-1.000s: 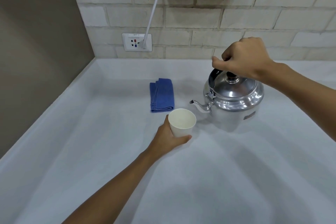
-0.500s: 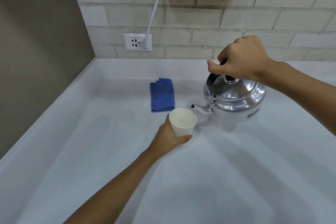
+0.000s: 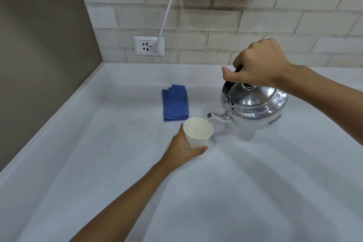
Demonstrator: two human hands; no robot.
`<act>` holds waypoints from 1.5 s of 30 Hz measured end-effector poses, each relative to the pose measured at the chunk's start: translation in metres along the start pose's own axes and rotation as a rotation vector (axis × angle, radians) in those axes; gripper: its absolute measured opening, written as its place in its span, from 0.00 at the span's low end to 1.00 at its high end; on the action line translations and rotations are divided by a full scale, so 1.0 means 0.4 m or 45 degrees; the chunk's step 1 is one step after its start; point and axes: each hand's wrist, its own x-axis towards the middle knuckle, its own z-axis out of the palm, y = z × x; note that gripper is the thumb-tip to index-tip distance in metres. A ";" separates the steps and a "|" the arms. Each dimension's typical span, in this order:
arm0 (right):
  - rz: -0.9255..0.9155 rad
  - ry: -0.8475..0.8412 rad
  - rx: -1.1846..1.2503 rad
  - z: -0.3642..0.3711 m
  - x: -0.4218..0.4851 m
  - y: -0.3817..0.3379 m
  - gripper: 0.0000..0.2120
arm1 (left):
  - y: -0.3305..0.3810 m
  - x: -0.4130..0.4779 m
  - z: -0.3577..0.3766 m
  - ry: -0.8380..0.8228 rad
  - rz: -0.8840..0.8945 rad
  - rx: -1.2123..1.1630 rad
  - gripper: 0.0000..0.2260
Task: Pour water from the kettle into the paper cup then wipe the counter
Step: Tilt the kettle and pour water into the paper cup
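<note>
- The blue cloth (image 3: pixel 175 103) lies folded on the worktop (image 3: pixel 98 163), far and a bit left of the cup. No hand touches it.
- The left hand (image 3: pixel 183 148) is curled around the paper cup (image 3: pixel 198 132) and holds it low on its near side. The cup stands up straight with its open top facing up. I cannot tell if there is water in it yet.
- The spout (image 3: pixel 217 117) of the kettle sticks out to the left. Its tip sits just right of the cup's rim and a little higher. It is not over the opening yet.
- The kettle (image 3: pixel 255 107) is right of the cup, and it looks lifted a little off the worktop.
- The right hand (image 3: pixel 257 65) is shut tight on the dark handle at the top of the kettle.
- I think the next move is small: bring the spout left over the cup, then tip it down. The 2 hands are each already on their own thing.
</note>
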 end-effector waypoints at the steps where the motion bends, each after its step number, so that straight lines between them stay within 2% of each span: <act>1: -0.003 -0.003 -0.004 0.000 0.001 0.001 0.24 | 0.000 0.000 0.000 -0.002 0.002 -0.001 0.34; 12: -0.056 -0.008 -0.023 -0.005 0.006 0.001 0.26 | -0.002 0.000 -0.001 -0.015 0.009 -0.006 0.35; 45: -0.114 0.009 -0.092 -0.011 0.010 -0.006 0.24 | 0.001 0.001 -0.003 -0.015 -0.015 0.006 0.35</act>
